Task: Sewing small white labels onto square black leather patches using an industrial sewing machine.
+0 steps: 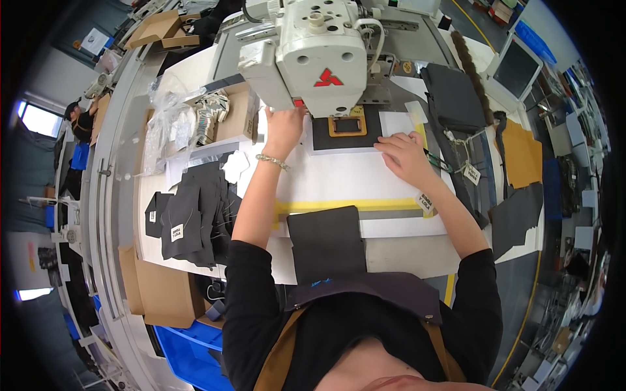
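Note:
A white industrial sewing machine head (326,65) stands over a dark fabric piece (324,139) lying on a white sheet (345,173). On the fabric, under the machine, sits a yellow-orange rectangular clamp frame (347,126). My left hand (285,130) is raised at the left of the machine head, near a small red part. Its fingertips are partly hidden there, and I cannot make out what they touch. My right hand (409,156) lies palm down, fingers stretched out, its fingertips at the right edge of the dark fabric. Another dark fabric piece (326,242) lies at the table's front edge.
Left of me are stacked dark fabric pieces (195,212) with white labels and a cardboard box (241,117) of labels. Dark pieces (454,98) and a mustard piece (521,153) lie right. A monitor (515,68) stands behind. A blue crate (189,355) is below left.

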The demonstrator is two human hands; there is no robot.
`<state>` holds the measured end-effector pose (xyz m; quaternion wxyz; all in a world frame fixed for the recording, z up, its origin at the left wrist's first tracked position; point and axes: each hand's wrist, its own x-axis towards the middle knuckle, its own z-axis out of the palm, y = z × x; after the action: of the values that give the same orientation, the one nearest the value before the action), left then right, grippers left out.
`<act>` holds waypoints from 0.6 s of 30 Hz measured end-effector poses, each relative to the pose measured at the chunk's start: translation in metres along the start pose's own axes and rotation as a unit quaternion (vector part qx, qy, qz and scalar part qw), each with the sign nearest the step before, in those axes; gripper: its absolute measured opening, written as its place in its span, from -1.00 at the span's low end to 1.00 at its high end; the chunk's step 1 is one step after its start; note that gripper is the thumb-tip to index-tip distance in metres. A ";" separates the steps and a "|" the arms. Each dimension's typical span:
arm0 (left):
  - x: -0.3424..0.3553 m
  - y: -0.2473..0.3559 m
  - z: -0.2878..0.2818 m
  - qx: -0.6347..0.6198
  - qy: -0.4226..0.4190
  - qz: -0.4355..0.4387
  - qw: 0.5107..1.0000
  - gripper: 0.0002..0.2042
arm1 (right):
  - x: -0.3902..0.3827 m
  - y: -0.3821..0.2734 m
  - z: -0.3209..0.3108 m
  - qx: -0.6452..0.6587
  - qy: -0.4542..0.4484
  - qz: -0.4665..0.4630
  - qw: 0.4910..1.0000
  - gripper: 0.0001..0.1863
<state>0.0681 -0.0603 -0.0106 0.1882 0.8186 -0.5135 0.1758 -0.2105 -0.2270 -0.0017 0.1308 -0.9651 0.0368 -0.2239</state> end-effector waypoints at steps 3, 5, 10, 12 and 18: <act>-0.008 0.013 -0.028 0.111 -0.045 0.009 0.993 -0.73 | -0.001 0.002 -0.032 0.058 -0.064 0.045 0.995 -0.77; -0.022 0.008 -0.041 0.118 -0.053 0.022 0.991 -0.69 | 0.002 -0.002 -0.057 0.095 -0.042 0.058 0.993 -0.78; -0.051 0.018 -0.070 0.068 -0.106 0.016 0.992 -0.62 | -0.032 -0.015 -0.108 0.098 -0.158 0.168 0.968 -0.79; -0.055 0.032 -0.082 0.029 -0.108 0.006 0.994 -0.63 | -0.052 -0.023 -0.113 0.071 -0.190 0.160 0.966 -0.71; -0.070 0.069 -0.097 -0.129 -0.064 0.013 0.989 -0.70 | -0.088 -0.051 -0.091 0.034 -0.120 0.235 0.964 -0.67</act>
<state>-0.0329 0.0138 0.0487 0.2569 0.7904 -0.5532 0.0575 -0.3288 -0.1879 0.0537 0.2156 -0.9442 0.2389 -0.0702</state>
